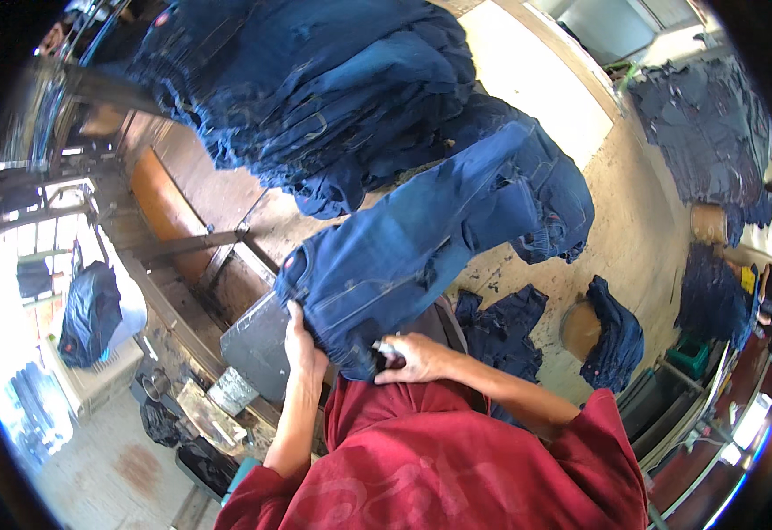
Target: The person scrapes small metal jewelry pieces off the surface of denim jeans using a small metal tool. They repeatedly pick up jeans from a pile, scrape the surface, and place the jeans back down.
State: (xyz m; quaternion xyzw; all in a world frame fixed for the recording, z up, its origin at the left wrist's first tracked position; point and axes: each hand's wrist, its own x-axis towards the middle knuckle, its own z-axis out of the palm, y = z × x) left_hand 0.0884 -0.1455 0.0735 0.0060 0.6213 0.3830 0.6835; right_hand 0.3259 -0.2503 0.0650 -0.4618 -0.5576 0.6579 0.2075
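A pair of dark blue denim trousers (395, 238) with an elasticated waist stretches from my lap across to the far right, over the edge of the table. My left hand (301, 343) is closed on the near left edge of the denim, thumb on top. At the near edge of the cloth, my right hand (414, 357) is closed around a small tool with a shiny metal part (388, 351). Its exact kind is too small to tell, and the fingers partly cover it.
A tall pile of similar blue denim (315, 88) rises on the table ahead. Loose denim pieces (510, 327) lie on the floor to the right, near a round brown stool (583, 330). A dark garment heap (704, 124) stands far right. A dark panel (261, 344) is by my left arm.
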